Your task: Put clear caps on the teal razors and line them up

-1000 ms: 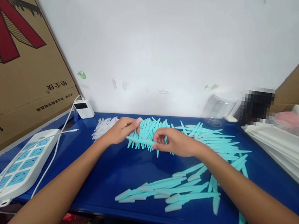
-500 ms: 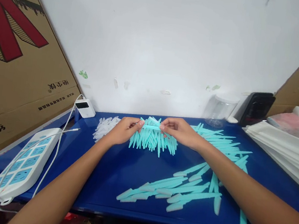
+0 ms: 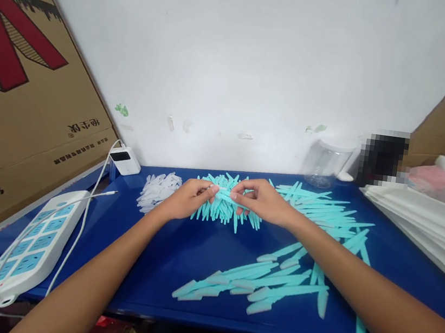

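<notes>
My left hand (image 3: 191, 198) and my right hand (image 3: 261, 200) meet above a pile of turquoise eyebrow razors (image 3: 222, 213). Between their fingertips runs a single eyebrow razor (image 3: 225, 193). The left thumb and fingers pinch its whitish end; whether a separate cap sits there, I cannot tell. Right fingers close on the turquoise handle side. Left of the pile lies a heap of small translucent white caps (image 3: 157, 192). Under and beyond my right forearm spread more turquoise razors (image 3: 316, 203), with another group of razors (image 3: 249, 276) nearer the table's front edge.
A white power strip (image 3: 34, 245) with cables and a small white device (image 3: 125, 161) occupy the left side of the blue table (image 3: 152, 266). A large cardboard box (image 3: 37, 109) stands beyond them. At right are a clear jar (image 3: 327, 161) and stacked white trays (image 3: 417, 214).
My hands have come closer together, and the razor between them now tilts down to the right. The view has shifted slightly. The piles look unchanged.
</notes>
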Demonstrator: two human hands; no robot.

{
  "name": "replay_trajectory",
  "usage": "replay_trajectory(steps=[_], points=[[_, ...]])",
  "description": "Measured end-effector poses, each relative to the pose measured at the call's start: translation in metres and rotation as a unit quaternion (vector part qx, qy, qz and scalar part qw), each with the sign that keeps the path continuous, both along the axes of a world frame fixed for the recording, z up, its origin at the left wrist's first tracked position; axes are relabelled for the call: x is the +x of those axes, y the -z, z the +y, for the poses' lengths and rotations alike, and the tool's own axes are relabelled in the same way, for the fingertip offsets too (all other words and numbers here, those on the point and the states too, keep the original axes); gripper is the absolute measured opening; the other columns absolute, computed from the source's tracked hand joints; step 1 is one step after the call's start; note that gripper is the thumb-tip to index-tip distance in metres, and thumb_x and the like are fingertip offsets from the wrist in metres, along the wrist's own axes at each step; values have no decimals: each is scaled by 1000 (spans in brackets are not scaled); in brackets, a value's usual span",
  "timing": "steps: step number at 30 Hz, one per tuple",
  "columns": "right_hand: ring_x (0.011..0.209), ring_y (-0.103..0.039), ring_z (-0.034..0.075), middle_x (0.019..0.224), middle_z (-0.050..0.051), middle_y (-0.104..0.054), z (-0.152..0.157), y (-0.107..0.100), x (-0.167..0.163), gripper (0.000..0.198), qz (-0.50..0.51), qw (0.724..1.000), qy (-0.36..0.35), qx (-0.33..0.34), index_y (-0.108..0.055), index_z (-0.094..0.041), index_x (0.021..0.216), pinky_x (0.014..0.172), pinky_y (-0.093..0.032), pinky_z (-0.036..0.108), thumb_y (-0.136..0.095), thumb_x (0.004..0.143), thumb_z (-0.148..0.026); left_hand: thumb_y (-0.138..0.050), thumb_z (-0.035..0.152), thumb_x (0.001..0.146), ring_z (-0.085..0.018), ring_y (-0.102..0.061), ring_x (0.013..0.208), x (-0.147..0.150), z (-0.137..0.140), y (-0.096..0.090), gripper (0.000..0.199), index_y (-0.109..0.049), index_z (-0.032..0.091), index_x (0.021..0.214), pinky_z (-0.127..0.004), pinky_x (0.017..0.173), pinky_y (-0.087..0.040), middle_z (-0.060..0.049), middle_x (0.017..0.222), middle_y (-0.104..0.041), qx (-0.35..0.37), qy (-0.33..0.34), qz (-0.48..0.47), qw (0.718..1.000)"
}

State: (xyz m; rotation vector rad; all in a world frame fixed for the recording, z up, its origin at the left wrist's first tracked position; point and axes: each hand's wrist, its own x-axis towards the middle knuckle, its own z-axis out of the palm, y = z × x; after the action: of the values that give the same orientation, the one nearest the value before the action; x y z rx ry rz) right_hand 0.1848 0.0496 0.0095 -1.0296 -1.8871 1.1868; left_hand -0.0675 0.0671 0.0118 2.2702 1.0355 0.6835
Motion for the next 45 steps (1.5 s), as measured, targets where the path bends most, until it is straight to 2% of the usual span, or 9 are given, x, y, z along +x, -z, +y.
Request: replay_trajectory(steps=[11,16,19,22,24,27,30,39,45], points=[[67,-70,17,85,6,-80,1,-7,5,33,-10,999,-52,-13,-77,-19,89,57,-52,28,-75,88,-52,-49,68,101,-10,-30,49,2,1,1,57,-42,21,69,-26,49,-26,6,57,-33,-113,2,-104,988],[66,-70,17,83,7,-79,6,-12,14,30,-35,999,-14,-3,-74,-19,82,59,-52,29,-74,89,-48,-51,73,97,-9,-27,46,-15,15,-5,59,-38,23,69,-26,45,-23,6,56,-30,-129,-48,-155,978],[68,-71,17,85,9,-80,14,-8,22,28,-75,996,46,1,-71,-18,83,61,-54,29,-68,96,-42,-46,75,97,-10,-27,45,-34,27,-10,60,-34,25,67,-28,46,-27,6,55,-29,-79,-118,-170,975],[68,-72,16,88,9,-82,23,-1,28,24,-164,976,144,9,-69,-17,87,61,-53,27,-60,100,-35,-36,68,102,-14,-39,49,-48,34,-11,59,-35,24,63,-30,54,-34,2,52,-36,88,-228,-52,968],[64,-71,16,83,8,-81,27,3,30,22,-218,957,189,26,-70,-17,85,60,-51,27,-59,100,-30,-33,60,105,-19,-53,60,-52,35,-9,58,-46,22,62,-31,61,-38,-4,57,-51,183,-281,90,938],[57,-68,17,71,7,-78,27,7,31,25,-264,940,212,39,-70,-17,75,59,-48,29,-60,96,-26,-29,53,106,-29,-68,79,-51,33,-5,59,-69,19,78,-35,71,-44,-13,78,-71,202,-312,265,890],[52,-65,17,61,7,-74,22,7,27,34,-305,929,207,35,-67,-19,61,56,-45,29,-60,94,-25,-27,52,105,-35,-72,90,-50,31,-4,62,-77,18,94,-40,77,-49,-19,93,-76,173,-334,350,858],[59,-61,21,62,10,-68,13,6,15,49,-379,890,240,83,-55,-21,55,58,-36,34,-59,100,-41,-37,52,102,-41,-73,102,-59,36,-3,55,-77,15,104,-46,82,-54,-23,107,-77,121,-366,410,827],[63,-56,22,64,10,-62,9,1,14,50,-407,863,251,165,-62,-19,67,59,-30,34,-51,104,-50,-40,58,102,-39,-74,94,-52,31,-5,52,-66,16,116,-43,78,-53,-18,96,-77,168,-396,360,828]])
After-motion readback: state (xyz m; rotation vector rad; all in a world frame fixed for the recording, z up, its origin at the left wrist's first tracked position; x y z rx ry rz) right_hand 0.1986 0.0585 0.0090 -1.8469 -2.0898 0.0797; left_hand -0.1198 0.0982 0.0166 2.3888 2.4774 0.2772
